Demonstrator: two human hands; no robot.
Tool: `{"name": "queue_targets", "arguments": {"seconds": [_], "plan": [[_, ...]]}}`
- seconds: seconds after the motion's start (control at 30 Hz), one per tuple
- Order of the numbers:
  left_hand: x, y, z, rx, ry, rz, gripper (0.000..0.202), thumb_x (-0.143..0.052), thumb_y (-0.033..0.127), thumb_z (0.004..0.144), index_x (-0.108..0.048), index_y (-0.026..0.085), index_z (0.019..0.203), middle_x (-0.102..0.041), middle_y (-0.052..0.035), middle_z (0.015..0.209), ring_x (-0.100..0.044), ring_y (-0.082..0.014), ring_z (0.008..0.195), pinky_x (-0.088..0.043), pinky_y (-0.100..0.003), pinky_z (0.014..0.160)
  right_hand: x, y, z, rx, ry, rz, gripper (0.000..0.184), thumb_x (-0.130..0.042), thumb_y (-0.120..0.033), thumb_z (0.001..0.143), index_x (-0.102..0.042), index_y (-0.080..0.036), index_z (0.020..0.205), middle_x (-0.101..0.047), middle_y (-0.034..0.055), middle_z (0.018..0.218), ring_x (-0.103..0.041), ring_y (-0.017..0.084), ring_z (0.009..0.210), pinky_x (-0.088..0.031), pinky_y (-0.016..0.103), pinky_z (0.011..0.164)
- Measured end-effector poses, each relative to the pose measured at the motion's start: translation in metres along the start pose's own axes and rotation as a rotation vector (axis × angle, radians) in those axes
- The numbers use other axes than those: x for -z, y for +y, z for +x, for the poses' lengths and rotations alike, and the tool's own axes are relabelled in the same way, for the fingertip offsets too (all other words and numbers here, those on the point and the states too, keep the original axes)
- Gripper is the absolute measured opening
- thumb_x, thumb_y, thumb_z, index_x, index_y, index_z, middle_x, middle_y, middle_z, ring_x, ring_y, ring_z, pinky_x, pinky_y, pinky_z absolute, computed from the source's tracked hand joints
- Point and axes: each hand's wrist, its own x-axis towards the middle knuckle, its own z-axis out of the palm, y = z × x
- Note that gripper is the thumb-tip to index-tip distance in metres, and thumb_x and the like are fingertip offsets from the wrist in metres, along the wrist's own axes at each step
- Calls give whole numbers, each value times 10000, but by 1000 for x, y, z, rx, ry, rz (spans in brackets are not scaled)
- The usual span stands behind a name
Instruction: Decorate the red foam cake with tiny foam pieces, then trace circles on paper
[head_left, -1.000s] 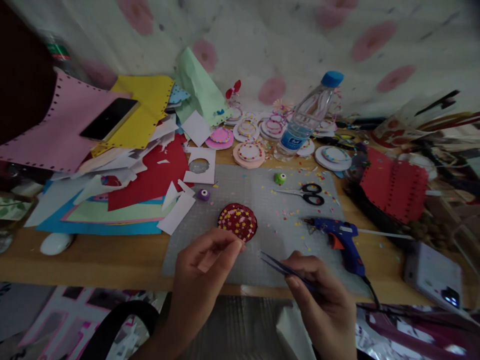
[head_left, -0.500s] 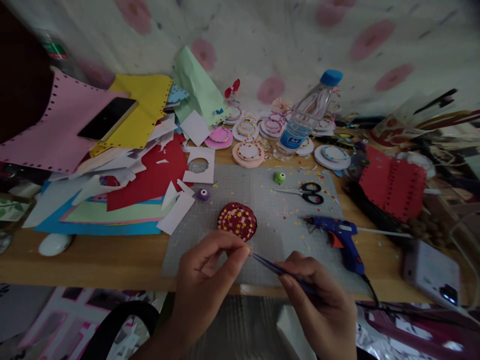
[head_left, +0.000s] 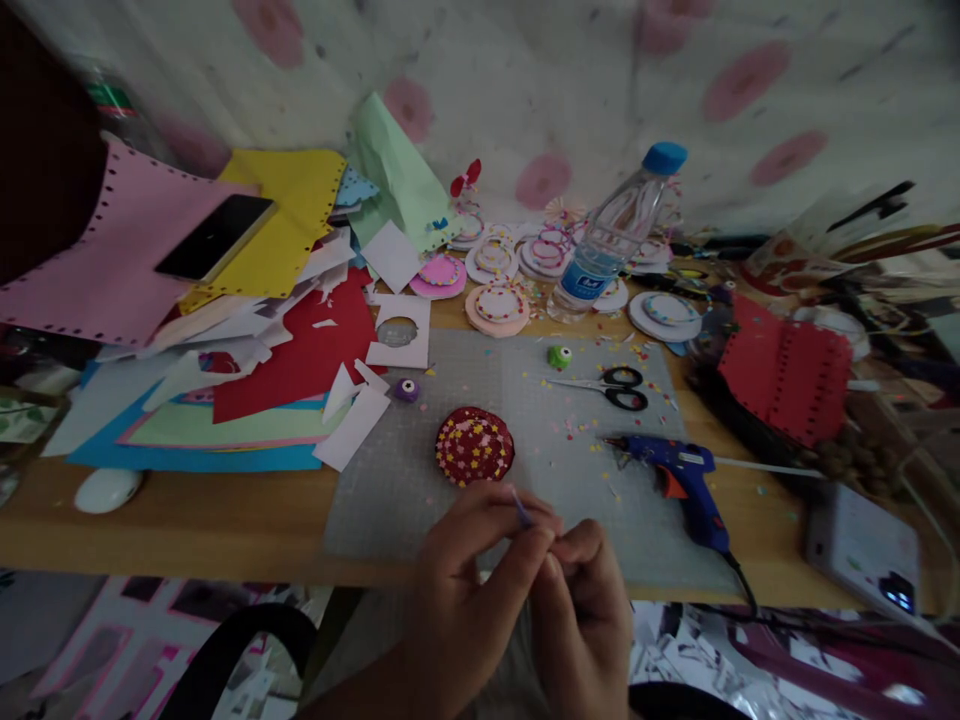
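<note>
My left hand [head_left: 480,590] and my right hand [head_left: 585,600] meet at the front edge of the cutting mat [head_left: 390,510], fingertips pinched together. A thin bluish point of the tweezers [head_left: 521,508] sticks up between the fingers; the rest is hidden in the hands. Whatever my left fingertips pinch is too small or covered to make out. Just beyond the hands lies a dark red disc [head_left: 474,447] covered with small yellow and pink stars. Farther off on the mat are black-handled scissors [head_left: 611,386], a green craft punch [head_left: 559,356] and a purple craft punch [head_left: 406,390].
At the right lie a blue glue gun [head_left: 694,480] with its cable and a power bank [head_left: 862,550]. A water bottle [head_left: 611,240] stands behind, among several decorated paper discs [head_left: 499,305]. Coloured papers [head_left: 292,350], a phone [head_left: 216,238] and a white mouse [head_left: 109,490] occupy the left.
My hands have come together: the right moved left towards the left, which shifted right and slightly down. The tweezers, lengthwise in view before, are now mostly covered and point more steeply upward.
</note>
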Motion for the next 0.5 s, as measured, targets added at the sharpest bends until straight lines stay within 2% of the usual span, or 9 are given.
{"name": "queue_targets", "arguments": {"seconds": [0.07,0.17,0.23,0.3,0.33,0.37,0.43,0.5], "plan": [[1,3,0,-10,31,21,194,-614,244,922,-749,224,785,-720,-38,841,-666,-182,846,-529,-277,808,-1,3,0,16,-47,14,171,-532,-260,972,-507,-235,805,-550,-25,700,-544,115,602,-470,198,550],[15,11,3,-41,25,46,232,-587,247,939,-723,236,751,-703,-17,819,-649,-166,820,-511,-258,794,13,8,11,137,-83,-55,70,-502,-228,960,-568,-244,942,-607,48,931,-618,189,901,-544,323,787],[27,18,5,-33,-48,59,259,-569,259,950,-705,236,731,-688,-9,803,-639,-158,796,-502,-242,759,25,10,21,215,-131,-138,254,-487,-192,945,-569,-264,1174,-593,103,1205,-565,254,1187,-506,438,965],[38,24,7,10,-165,72,268,-556,278,957,-694,230,731,-675,-13,802,-637,-159,781,-498,-241,732,33,8,31,254,-317,-240,510,-490,-152,927,-430,-284,1417,-507,128,1414,-466,280,1348,-456,492,1053],[42,27,7,37,-219,79,277,-547,288,961,-687,225,730,-667,-19,798,-640,-165,781,-500,-248,731,34,7,36,266,-446,-290,601,-500,-140,920,-351,-279,1485,-499,136,1439,-469,276,1354,-461,484,1055],[46,29,7,65,-262,89,287,-536,298,966,-680,221,730,-658,-26,793,-642,-173,784,-502,-258,735,33,5,41,280,-564,-335,643,-518,-137,914,-317,-265,1512,-540,139,1400,-515,263,1307,-486,456,1029],[52,32,5,121,-307,104,309,-516,317,972,-663,215,720,-646,-36,781,-642,-182,768,-505,-274,728,31,2,52,343,-693,-402,546,-557,-147,912,-446,-247,1438,-668,103,1173,-631,223,1089,-542,381,910],[58,33,3,168,-288,96,322,-505,340,973,-651,217,715,-644,-36,753,-633,-173,698,-501,-274,672,32,0,63,410,-645,-444,293,-574,-167,922,-647,-239,1197,-692,41,876,-650,182,822,-546,315,738]]}}
